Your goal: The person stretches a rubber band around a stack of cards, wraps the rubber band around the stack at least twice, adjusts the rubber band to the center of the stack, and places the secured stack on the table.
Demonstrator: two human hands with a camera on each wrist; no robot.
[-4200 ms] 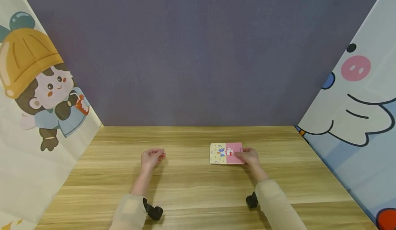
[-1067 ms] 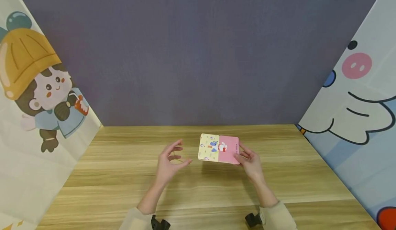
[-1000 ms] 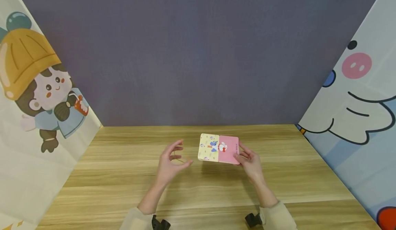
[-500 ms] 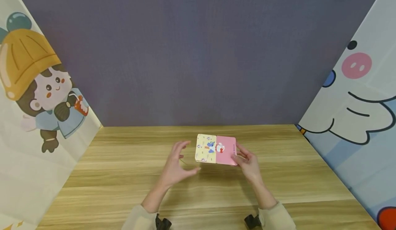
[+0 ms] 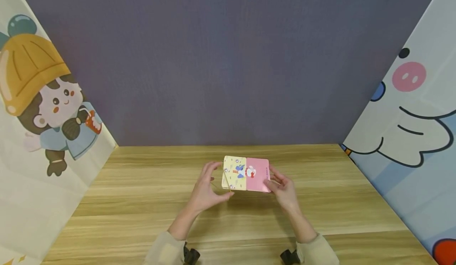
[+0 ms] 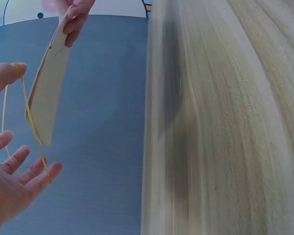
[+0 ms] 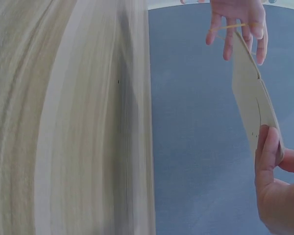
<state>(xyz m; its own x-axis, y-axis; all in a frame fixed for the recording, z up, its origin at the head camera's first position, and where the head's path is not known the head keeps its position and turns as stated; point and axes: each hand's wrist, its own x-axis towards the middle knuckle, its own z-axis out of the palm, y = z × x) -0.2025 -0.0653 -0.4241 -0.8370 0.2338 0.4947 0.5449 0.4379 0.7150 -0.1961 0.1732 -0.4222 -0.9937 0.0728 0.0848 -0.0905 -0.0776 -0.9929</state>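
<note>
A small notebook (image 5: pixel 257 174) with a yellow and pink cover, drawn with cartoon animals, is held up above the table, slightly tilted. My right hand (image 5: pixel 286 193) pinches its right edge, thumb on the cover and fingers behind. A thin yellow rubber band (image 6: pixel 32 120) is stretched between the thumb and spread fingers of my left hand (image 5: pixel 204 191). In the head view, one strand of that band crosses the notebook's left end. The right wrist view shows the notebook edge-on, its plain pale back (image 7: pixel 247 93) visible and its far end right at the band.
The wood-grain table (image 5: pixel 142 201) lies below both hands. Behind it rises a grey-blue panel (image 5: pixel 228 59). Cartoon-printed panels stand at the left (image 5: pixel 21 185) and right (image 5: pixel 420 193). A black wrist camera (image 5: pixel 192 256) sits at the left sleeve, another (image 5: pixel 289 256) at the right.
The notebook has risen off the table and shifted left in my right hand. My left hand has moved right, its fingers spreading the rubber band, up to the notebook's left end.
</note>
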